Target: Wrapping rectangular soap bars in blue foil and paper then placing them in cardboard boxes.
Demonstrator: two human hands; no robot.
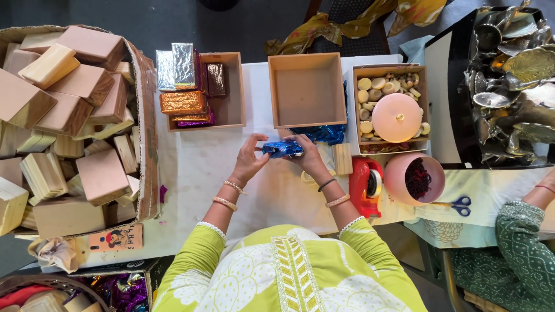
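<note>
While a large cardboard carton of bare wooden blocks (69, 115) stands at far left, the left hand (250, 159) and right hand (310, 157) each close their grip on a block wrapped in shiny blue foil (282, 149), held just above the white-covered tabletop (196, 167). An empty shallow wooden tray (307, 89) sits behind; a red tape dispenser (365, 186) lies right.

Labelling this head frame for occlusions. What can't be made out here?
- Block in blue foil: head view, its shape is hidden by the foil and by the left hand and right hand.
- Cardboard box of wooden blocks: cut off by the left edge.
- Pink bowl: dark contents too small to identify.
- Second person's green sleeve: hand cut off by the right edge.
</note>
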